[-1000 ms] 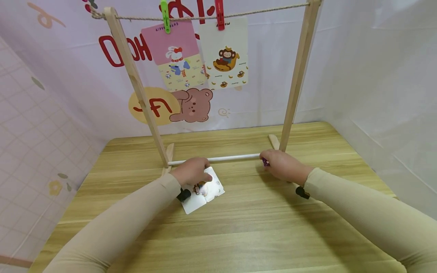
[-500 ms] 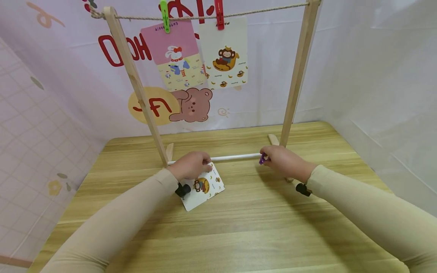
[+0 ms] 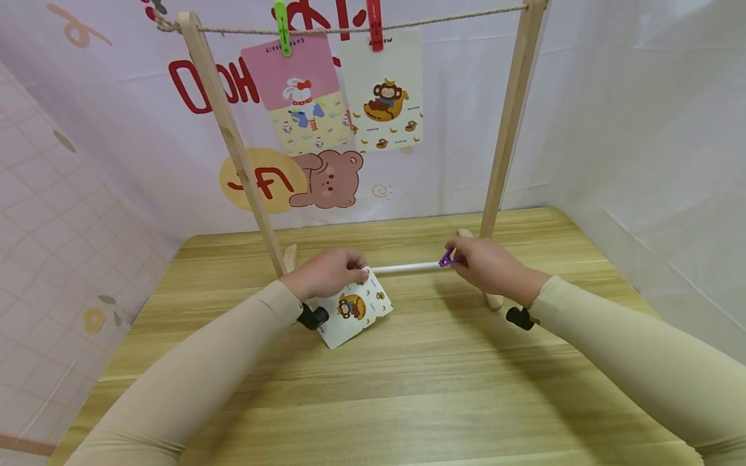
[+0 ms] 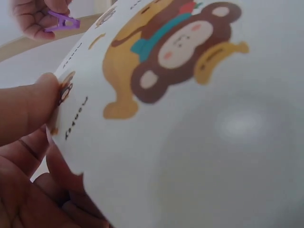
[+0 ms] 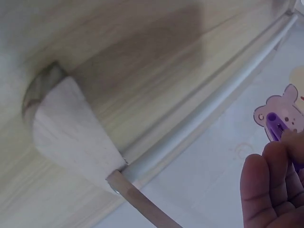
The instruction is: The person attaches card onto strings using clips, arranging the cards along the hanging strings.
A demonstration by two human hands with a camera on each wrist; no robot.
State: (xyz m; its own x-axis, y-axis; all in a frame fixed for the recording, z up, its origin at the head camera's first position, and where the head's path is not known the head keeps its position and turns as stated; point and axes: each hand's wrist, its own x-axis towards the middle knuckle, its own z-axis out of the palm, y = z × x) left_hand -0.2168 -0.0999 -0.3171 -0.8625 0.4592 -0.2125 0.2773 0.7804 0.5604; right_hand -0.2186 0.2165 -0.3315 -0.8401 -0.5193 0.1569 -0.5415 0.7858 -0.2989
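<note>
My left hand [image 3: 332, 272] pinches a white card [image 3: 354, 310] by its upper corner, thumb on the printed face. A monkey on a banana is printed on it, and the left wrist view shows the card [image 4: 199, 142] bending slightly. My right hand [image 3: 486, 264] holds a purple clothespin [image 3: 447, 257] between thumb and fingers, in front of the right post. In the right wrist view the clothespin [image 5: 278, 126] sticks out past the fingertips, partly hidden by them. Overhead, a green clothespin [image 3: 282, 29] and a red clothespin [image 3: 375, 26] hold two cards on a rope.
The rope [image 3: 454, 18] runs between a left wooden post [image 3: 233, 142] and a right wooden post [image 3: 509, 129]. A white rod [image 3: 408, 267] joins the posts low down. The hanging pink and yellow card [image 3: 300, 97] and monkey card [image 3: 384, 90] sit side by side over the wooden table [image 3: 384, 401].
My left hand has raised the card off the table and shifted it slightly right and away. My right hand has risen a little, turning the purple clothespin so more of it shows.
</note>
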